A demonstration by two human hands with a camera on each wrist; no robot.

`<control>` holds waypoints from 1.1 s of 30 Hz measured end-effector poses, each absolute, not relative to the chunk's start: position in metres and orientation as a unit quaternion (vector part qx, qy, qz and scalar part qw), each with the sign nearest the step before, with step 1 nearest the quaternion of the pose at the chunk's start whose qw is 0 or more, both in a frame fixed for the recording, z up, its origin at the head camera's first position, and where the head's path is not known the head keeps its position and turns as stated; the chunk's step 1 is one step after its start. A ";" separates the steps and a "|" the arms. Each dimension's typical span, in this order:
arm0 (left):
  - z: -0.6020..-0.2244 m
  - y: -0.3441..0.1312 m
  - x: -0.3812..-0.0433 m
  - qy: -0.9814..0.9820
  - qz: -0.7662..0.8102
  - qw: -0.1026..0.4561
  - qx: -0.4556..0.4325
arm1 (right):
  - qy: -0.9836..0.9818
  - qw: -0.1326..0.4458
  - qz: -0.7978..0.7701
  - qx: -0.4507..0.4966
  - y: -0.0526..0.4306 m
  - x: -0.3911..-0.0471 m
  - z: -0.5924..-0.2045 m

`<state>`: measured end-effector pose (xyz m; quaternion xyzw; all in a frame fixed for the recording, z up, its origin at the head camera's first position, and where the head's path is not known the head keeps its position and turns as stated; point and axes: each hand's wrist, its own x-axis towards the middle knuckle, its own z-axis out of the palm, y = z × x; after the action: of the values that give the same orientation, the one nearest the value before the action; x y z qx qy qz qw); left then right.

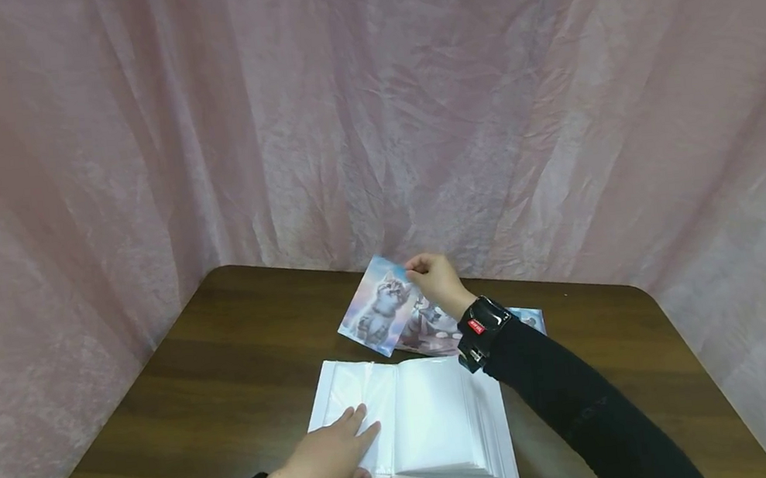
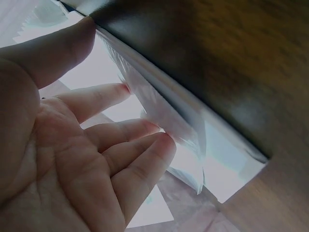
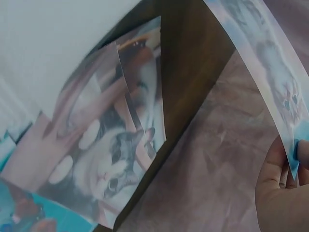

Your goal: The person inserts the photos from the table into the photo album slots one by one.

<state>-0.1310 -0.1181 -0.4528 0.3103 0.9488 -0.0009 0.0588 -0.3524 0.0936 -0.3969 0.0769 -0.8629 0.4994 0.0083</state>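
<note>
Pink crinkled-fabric curtain (image 1: 377, 115) behind brown wood-grain counter (image 1: 223, 380). Black-sleeved right arm (image 1: 574, 390) partly blocks the loose prints. One open white photo album (image 1: 437, 416), near side; left hand (image 1: 325, 459) on its left part, fingers spread. Right hand (image 1: 440, 283) pinches one pastel kitten print (image 1: 378, 313) by a corner, beyond album. Lying nearby: one grey-and-white cat print (image 1: 427, 329), one blue print (image 1: 530, 318); exact total unclear.

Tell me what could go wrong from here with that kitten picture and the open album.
The right hand pinches the kitten picture near one corner and it looks bowed, so it might crease or slip. The left hand rests on the open album's left side only, so the unheld pages on the right might turn.
</note>
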 end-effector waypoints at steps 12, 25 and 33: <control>-0.454 -0.115 -0.129 0.950 -0.004 0.056 0.307 | -0.852 0.005 0.518 0.077 0.087 -0.349 -0.404; -0.455 -0.114 -0.128 0.949 0.002 0.062 0.309 | -0.849 -0.035 0.523 0.061 0.085 -0.346 -0.413; -0.454 -0.112 -0.128 0.947 -0.005 0.067 0.313 | -0.857 -0.070 0.502 0.091 0.097 -0.349 -0.422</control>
<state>-0.1281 -0.1117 -0.4538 0.3134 0.9472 -0.0047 0.0671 -0.3485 0.0972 -0.4219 0.0906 -0.8573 0.5019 -0.0698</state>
